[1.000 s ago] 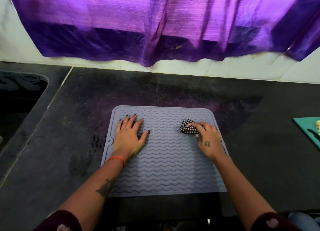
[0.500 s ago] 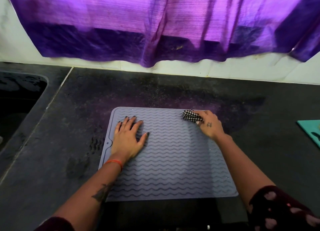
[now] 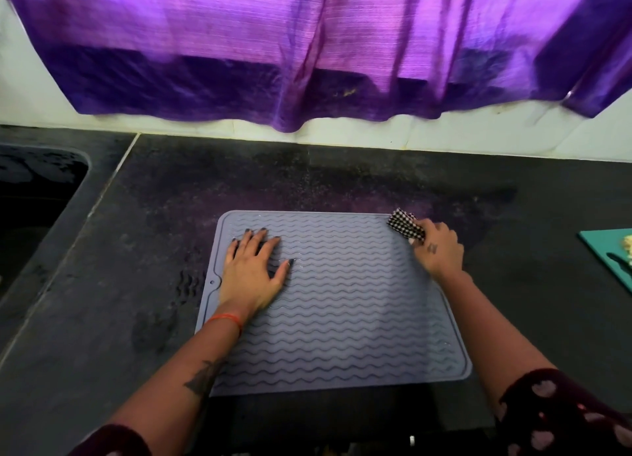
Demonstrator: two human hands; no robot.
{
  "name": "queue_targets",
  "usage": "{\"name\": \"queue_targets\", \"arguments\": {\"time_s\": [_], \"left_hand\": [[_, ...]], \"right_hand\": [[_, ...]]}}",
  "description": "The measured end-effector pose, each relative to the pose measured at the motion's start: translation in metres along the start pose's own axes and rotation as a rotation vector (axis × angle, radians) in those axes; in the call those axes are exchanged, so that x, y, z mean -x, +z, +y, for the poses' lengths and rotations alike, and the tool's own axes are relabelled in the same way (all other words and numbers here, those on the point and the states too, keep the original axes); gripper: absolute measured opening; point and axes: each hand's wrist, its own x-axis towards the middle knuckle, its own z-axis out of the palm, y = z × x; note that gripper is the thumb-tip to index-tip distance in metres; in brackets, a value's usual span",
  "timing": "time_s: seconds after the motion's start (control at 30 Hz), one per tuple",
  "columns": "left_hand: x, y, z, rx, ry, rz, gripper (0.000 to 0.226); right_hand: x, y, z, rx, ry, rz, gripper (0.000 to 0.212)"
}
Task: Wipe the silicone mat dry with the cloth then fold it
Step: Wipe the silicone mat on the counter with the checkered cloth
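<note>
Lying flat on the dark surface [image 3: 143,250], the grey mat [image 3: 342,301] looks soft and bendy, so I think lifting an edge would fold it. Left hand [image 3: 251,271] presses it down, fingers straight. Right hand [image 3: 439,247] grips the small checked cloth [image 3: 405,224] at the far right corner.

Flat grey wave-ribbed silicone mat [image 3: 342,305] (unfolded), bunched checkered cloth [image 3: 405,228] at far-right corner
</note>
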Motion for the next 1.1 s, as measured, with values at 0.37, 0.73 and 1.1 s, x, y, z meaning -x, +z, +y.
{"name": "queue_targets", "arguments": {"time_s": [0.37, 0.73, 1.1], "left_hand": [[0.0, -0.002, 0.001, -0.007, -0.003, -0.019, 0.077], [-0.001, -0.002, 0.0, -0.015, 0.013, -0.04, 0.071], [0.002, -0.003, -0.001, -0.022, 0.035, -0.063, 0.079]], "right_hand": [[0.059, 0.01, 0.004, 0.036, -0.115, 0.133, 0.038], [0.104, 0.003, 0.032, 0.018, -0.154, 0.125, 0.049], [0.163, 0.006, 0.041, 0.009, -0.092, 0.198, 0.05]]}}
